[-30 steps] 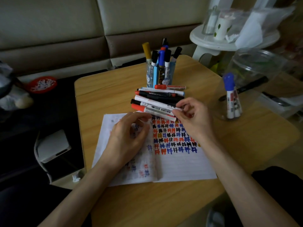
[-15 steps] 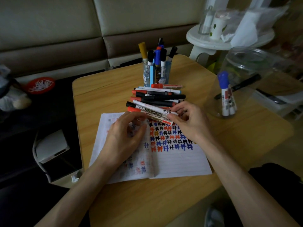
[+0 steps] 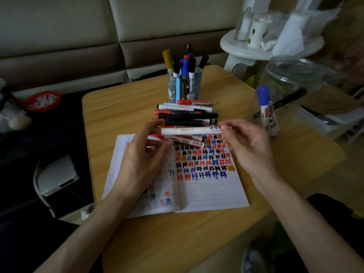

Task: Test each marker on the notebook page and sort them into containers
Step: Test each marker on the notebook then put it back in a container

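Note:
A white marker [image 3: 189,131] is held level just above the top edge of the open notebook [image 3: 208,192]. My right hand [image 3: 246,146] pinches its right end. My left hand [image 3: 141,156] curls its fingers round the left end, hiding the cap. The right page carries rows of red, blue, black and orange test marks. Behind the held marker lies a pile of loose markers [image 3: 187,115]. A blue pen cup [image 3: 185,87] full of upright markers stands further back. On the right, a clear jar [image 3: 295,81] holds a blue-capped marker [image 3: 265,103] and a black one.
The wooden table [image 3: 122,107] ends close on the left, with a white device [image 3: 57,176] on the dark floor below. A white round side table [image 3: 262,48] with cups and tissue stands behind the jar. A sofa runs along the back.
Both hands have lifted the white marker off the near side of the pile and now hold it level between them. The view has shifted slightly.

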`<state>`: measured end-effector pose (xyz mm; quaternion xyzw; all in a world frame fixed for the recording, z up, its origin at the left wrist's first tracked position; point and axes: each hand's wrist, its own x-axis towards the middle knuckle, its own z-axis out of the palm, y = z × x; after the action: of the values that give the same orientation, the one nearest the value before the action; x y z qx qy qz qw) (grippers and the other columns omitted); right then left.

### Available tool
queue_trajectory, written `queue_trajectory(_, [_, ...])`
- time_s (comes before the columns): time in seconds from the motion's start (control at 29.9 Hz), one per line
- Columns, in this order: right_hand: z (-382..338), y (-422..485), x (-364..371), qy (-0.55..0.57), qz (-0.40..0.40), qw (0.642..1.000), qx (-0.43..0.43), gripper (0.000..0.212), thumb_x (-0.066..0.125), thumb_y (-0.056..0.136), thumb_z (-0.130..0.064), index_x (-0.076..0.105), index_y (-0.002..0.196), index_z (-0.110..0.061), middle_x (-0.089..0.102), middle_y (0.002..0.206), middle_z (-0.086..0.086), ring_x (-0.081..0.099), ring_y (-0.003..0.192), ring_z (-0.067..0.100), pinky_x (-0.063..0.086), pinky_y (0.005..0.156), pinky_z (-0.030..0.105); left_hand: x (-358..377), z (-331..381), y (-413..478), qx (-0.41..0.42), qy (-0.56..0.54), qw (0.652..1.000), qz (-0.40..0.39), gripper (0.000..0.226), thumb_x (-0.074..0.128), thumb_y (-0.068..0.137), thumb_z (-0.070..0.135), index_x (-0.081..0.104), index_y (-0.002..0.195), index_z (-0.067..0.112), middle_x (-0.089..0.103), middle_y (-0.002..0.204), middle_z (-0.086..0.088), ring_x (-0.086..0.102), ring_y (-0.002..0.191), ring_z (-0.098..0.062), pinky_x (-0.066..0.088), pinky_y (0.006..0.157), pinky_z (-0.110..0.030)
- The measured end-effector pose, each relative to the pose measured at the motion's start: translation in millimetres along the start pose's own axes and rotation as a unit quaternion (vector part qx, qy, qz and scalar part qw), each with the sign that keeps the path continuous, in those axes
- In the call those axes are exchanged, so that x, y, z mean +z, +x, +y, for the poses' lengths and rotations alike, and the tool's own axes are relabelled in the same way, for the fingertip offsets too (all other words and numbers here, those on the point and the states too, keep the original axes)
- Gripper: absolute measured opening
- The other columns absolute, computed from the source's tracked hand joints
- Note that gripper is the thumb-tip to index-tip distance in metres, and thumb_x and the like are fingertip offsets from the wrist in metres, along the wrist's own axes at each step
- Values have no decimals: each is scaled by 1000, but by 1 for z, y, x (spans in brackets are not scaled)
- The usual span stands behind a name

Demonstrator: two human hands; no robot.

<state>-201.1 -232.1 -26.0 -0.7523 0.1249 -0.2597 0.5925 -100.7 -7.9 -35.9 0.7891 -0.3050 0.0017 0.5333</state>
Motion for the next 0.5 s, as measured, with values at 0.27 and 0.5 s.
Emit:
queue_trajectory(0.27, [0,-25,-7,196,-5,975,107,22,74,89,-25,75,105,-9,70,85,5,63,80,17,53,72,27,12,14,-6,27,48,997,-48,21,68,91,37,71,111,32,72,91,15,69,83,-8,55,68,-23])
queue_trajectory(0.5, [0,-42,3,193,-34,977,82,21,73,92,-15,74,104,2,73,83,12,64,73,22,54,65,25,27,25,-14,52,21,995,-81,37,67,89,45,73,121,28,74,101,19,70,90,-8,57,75,-32])
